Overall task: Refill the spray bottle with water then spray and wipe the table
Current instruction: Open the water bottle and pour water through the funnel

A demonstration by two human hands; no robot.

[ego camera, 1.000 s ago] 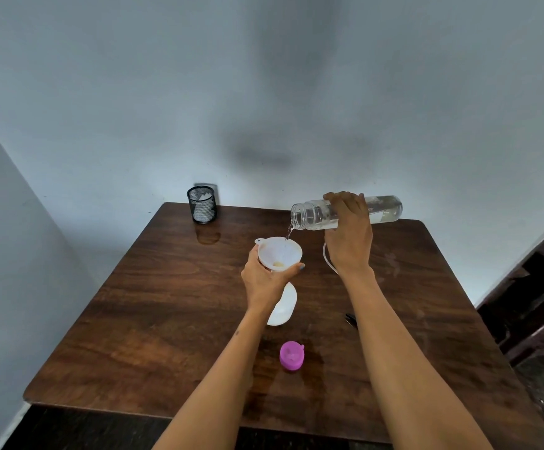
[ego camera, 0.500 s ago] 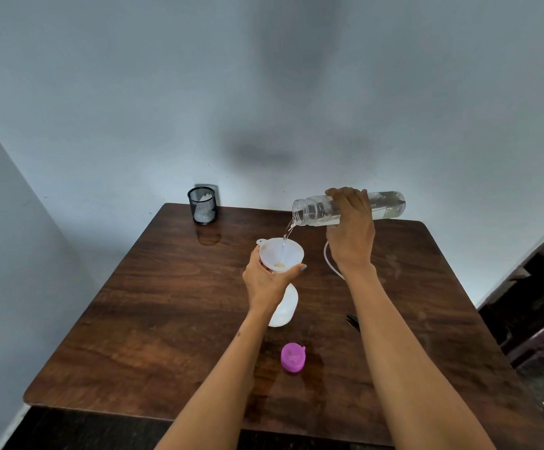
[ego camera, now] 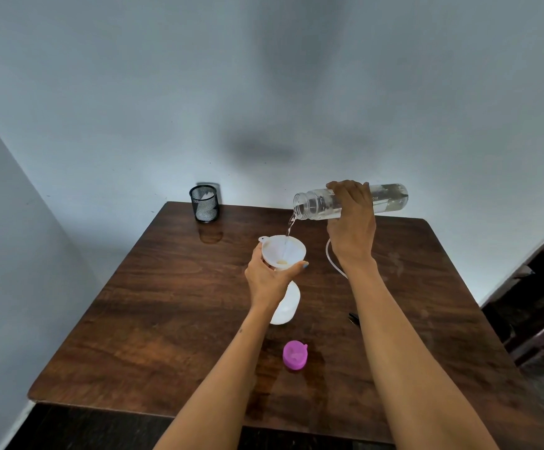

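Observation:
My right hand point(ego camera: 352, 228) grips a clear water bottle point(ego camera: 316, 204) lying nearly level, its open mouth to the left. A thin stream of water falls from it into a white funnel point(ego camera: 285, 251). The funnel sits in the neck of a white spray bottle point(ego camera: 287, 303) standing on the brown wooden table point(ego camera: 166, 303). My left hand point(ego camera: 269, 277) is wrapped around the funnel's stem and the bottle's neck. A thin white tube point(ego camera: 330, 261) and a black part point(ego camera: 353, 318) lie on the table behind my right forearm, mostly hidden.
A pink cap point(ego camera: 294, 355) lies on the table near the front, beside a wet patch. A black mesh cup point(ego camera: 204, 206) holding something white stands at the back left corner. Walls close in at the back and left. Dark furniture point(ego camera: 537, 303) stands to the right.
The water bottle has risen a little and tipped further. The trickle at its mouth has grown into a longer stream into the funnel. My left hand stays put.

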